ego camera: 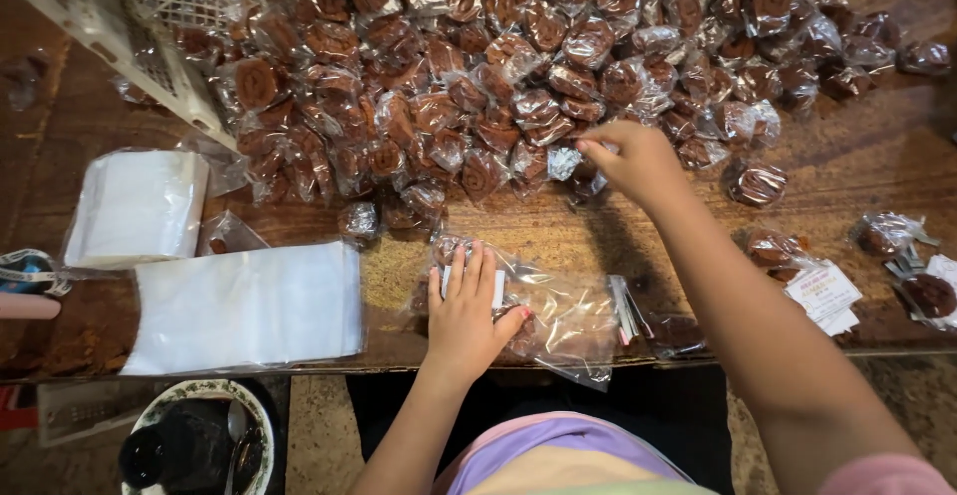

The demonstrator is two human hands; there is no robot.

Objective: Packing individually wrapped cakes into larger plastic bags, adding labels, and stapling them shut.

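A big heap of brown rolled sweets in clear wrappers (518, 66) covers the far half of the wooden table (867, 156). My right hand (633, 161) reaches into the heap's near edge, its fingers pinching one wrapped sweet (566, 163). My left hand (466, 311) lies flat on a clear plastic bag (568, 321) at the table's front edge, pressing it down. That bag holds a few wrapped sweets and a white label.
A stack of empty clear bags (249, 306) and a smaller pack (135, 206) lie at the left. A white plastic crate (120, 26) tips over the heap's left end. Loose sweets and paper labels (822, 294) sit at the right. A bowl (199, 440) stands below the table.
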